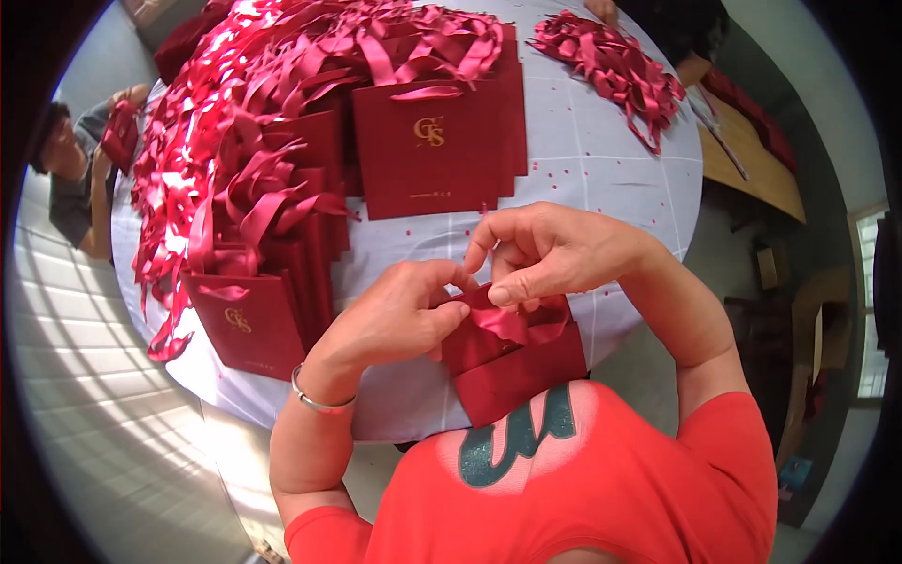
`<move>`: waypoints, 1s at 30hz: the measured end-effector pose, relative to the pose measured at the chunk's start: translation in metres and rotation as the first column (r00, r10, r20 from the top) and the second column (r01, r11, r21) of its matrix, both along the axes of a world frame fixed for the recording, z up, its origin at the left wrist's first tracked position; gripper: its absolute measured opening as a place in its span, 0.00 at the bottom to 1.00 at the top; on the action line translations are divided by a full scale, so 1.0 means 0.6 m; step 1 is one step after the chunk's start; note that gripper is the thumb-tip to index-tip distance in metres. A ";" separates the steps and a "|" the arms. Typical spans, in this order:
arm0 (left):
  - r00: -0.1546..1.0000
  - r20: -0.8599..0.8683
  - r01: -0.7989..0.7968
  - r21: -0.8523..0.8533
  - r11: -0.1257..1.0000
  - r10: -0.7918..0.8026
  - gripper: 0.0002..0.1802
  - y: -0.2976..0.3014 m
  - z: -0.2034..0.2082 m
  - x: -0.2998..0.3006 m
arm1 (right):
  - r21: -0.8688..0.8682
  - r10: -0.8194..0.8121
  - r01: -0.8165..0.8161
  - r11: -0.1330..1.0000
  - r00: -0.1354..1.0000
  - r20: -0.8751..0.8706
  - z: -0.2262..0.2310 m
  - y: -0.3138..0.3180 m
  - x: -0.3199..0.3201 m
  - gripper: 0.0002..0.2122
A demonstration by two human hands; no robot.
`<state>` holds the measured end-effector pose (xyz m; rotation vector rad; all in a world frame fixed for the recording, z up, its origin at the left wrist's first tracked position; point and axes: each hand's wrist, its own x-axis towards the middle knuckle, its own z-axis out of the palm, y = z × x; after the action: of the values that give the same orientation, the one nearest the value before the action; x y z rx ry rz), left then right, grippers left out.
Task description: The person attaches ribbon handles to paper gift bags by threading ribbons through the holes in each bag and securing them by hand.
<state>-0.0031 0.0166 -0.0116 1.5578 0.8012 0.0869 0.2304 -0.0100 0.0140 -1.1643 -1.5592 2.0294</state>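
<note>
A dark red paper gift bag (519,383) lies at the near edge of the table, close against my body. Its pink-red ribbon handle (500,324) loops up beneath my fingers. My right hand (564,256) is above the bag with its fingers curled, thumb and fingers closed at the ribbon. From the left, my left hand (406,308) reaches in at the bag's upper edge. Its thumb and forefinger are bent together near my right fingertips; whatever they pinch is hidden.
Rows of matching red bags (432,150) with ribbon handles crowd the left and far side of the round white-covered table (611,226). A heap of ribbons (615,70) lies at the far right, amid scattered small red bits. Another person (80,179) holds a red item at left; someone else is at far right.
</note>
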 end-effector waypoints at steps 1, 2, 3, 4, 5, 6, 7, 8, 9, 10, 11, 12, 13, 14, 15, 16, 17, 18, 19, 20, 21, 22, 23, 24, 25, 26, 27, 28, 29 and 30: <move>1.000 0.012 0.001 -0.021 1.000 -0.001 0.17 0.000 -0.005 0.001 | -0.034 0.012 -0.014 0.999 0.997 -0.074 0.001 -0.001 0.005 0.19; 1.000 0.015 0.017 -0.017 1.000 -0.017 0.17 0.001 -0.003 0.004 | -0.030 -0.004 0.002 1.000 0.997 -0.072 0.003 -0.004 0.011 0.19; 0.999 0.028 0.023 -0.046 0.999 -0.022 0.18 0.001 0.000 0.004 | 0.004 -0.037 0.038 0.999 0.997 -0.073 0.006 -0.007 0.014 0.17; 0.999 0.042 0.028 -0.076 0.997 -0.025 0.20 0.000 0.002 0.004 | 0.037 -0.069 0.072 0.997 0.995 -0.074 0.008 -0.011 0.017 0.15; 0.998 0.045 0.037 -0.073 0.997 -0.033 0.20 0.001 0.003 0.003 | 0.040 -0.078 0.081 0.996 0.994 -0.071 0.007 -0.015 0.021 0.15; 0.999 0.037 0.041 -0.076 0.996 -0.038 0.21 0.000 0.003 0.001 | 0.237 -0.094 0.087 0.968 0.995 0.021 0.002 -0.020 0.028 0.12; 0.999 0.030 0.044 -0.079 0.996 -0.041 0.23 0.000 0.004 -0.001 | 0.423 -0.128 0.071 0.903 0.986 0.108 0.003 -0.024 0.032 0.10; 0.999 0.029 0.044 -0.077 0.996 -0.042 0.23 -0.001 0.002 -0.001 | 0.368 -0.168 0.112 0.923 0.978 0.125 0.016 -0.036 0.037 0.07; 0.999 0.034 0.037 -0.080 0.996 -0.034 0.22 0.000 -0.001 0.001 | 0.450 -0.173 0.078 0.889 0.970 0.173 0.011 -0.047 0.048 0.06; 0.999 0.039 0.025 -0.086 0.996 -0.021 0.21 0.000 -0.003 0.001 | 0.525 -0.176 0.036 0.850 0.959 0.220 0.004 -0.057 0.057 0.05; 0.999 0.039 0.024 -0.087 0.996 -0.020 0.21 0.000 -0.002 0.002 | 0.577 -0.191 0.043 0.816 0.961 0.198 0.002 -0.070 0.059 0.05; 1.000 0.013 0.029 -0.087 0.996 -0.028 0.19 0.001 -0.002 0.002 | 0.578 -0.169 0.016 0.816 0.962 0.213 0.002 -0.082 0.062 0.06; 0.999 -0.007 0.038 -0.087 0.996 -0.039 0.18 0.002 -0.002 0.003 | 0.579 -0.152 -0.011 0.815 0.961 0.232 0.004 -0.096 0.064 0.07; 0.999 -0.008 0.037 -0.088 0.995 -0.038 0.18 0.003 -0.003 0.002 | 0.606 -0.145 -0.036 0.795 0.958 0.246 0.000 -0.108 0.062 0.09; 0.999 0.001 0.047 -0.078 0.996 -0.047 0.16 0.004 -0.006 0.002 | 0.604 -0.145 -0.034 0.796 0.959 0.245 -0.003 -0.118 0.059 0.09; 0.998 0.008 0.056 -0.068 0.996 -0.056 0.14 0.004 -0.010 0.001 | 0.621 -0.169 -0.065 0.781 0.936 0.310 -0.005 -0.127 0.055 0.10; 0.998 0.006 0.056 -0.070 0.996 -0.056 0.14 0.005 -0.012 0.001 | 0.635 -0.193 -0.097 0.766 0.908 0.372 -0.008 -0.135 0.052 0.11; 0.998 0.017 0.064 -0.079 0.995 -0.063 0.12 0.006 -0.014 0.001 | 0.664 -0.232 -0.120 0.738 0.879 0.417 -0.014 -0.140 0.049 0.12; 0.997 0.028 0.071 -0.087 0.994 -0.069 0.11 0.007 -0.016 0.001 | 0.664 -0.234 -0.117 0.738 0.879 0.415 -0.019 -0.143 0.046 0.12; 0.997 0.026 0.073 -0.087 0.994 -0.071 0.11 0.009 -0.018 0.001 | 0.711 -0.297 -0.150 0.687 0.835 0.463 -0.022 -0.144 0.044 0.11; 0.995 0.033 0.099 -0.079 0.992 -0.097 0.10 0.011 -0.019 0.000 | 0.751 -0.362 -0.191 0.632 0.784 0.504 -0.025 -0.144 0.044 0.10; 0.992 0.039 0.125 -0.070 0.990 -0.122 0.10 0.013 -0.020 0.000 | 0.753 -0.363 -0.190 0.630 0.785 0.502 -0.026 -0.141 0.045 0.10; 0.992 0.038 0.124 -0.067 0.990 -0.122 0.10 0.014 -0.019 0.000 | 0.715 -0.315 -0.129 0.687 0.834 0.453 -0.026 -0.137 0.049 0.09; 0.991 0.031 0.129 -0.078 0.989 -0.127 0.09 0.013 -0.018 -0.002 | 0.668 -0.267 -0.075 0.741 0.879 0.396 -0.026 -0.132 0.051 0.08; 0.991 0.024 0.133 -0.089 0.987 -0.131 0.09 0.013 -0.018 -0.003 | 0.669 -0.264 -0.078 0.739 0.880 0.395 -0.022 -0.125 0.053 0.08; 0.992 0.024 0.128 -0.086 0.988 -0.126 0.09 0.013 -0.017 -0.005 | 0.568 -0.243 0.058 0.821 0.936 0.255 -0.016 -0.118 0.054 0.07; 0.990 0.025 0.137 -0.090 0.986 -0.136 0.09 0.013 -0.017 -0.004 | 0.432 -0.245 0.176 0.885 0.963 0.109 -0.013 -0.111 0.056 0.06; 0.989 0.025 0.146 -0.094 0.985 -0.144 0.09 0.014 -0.017 -0.004 | 0.390 -0.218 0.180 0.903 0.974 0.055 -0.016 -0.102 0.066 0.06; 0.989 0.026 0.145 -0.093 0.985 -0.143 0.09 0.015 -0.017 -0.004 | 0.359 -0.216 0.192 0.913 0.976 0.026 -0.014 -0.091 0.069 0.06; 0.990 0.024 0.140 -0.121 0.983 -0.138 0.10 0.015 -0.014 -0.005 | 0.329 -0.216 0.205 0.922 0.976 -0.005 -0.011 -0.081 0.071 0.06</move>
<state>-0.0060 0.0259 -0.0202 1.4902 0.6713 -0.0517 0.2730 -0.0588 0.0074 -1.1777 -1.6304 1.5497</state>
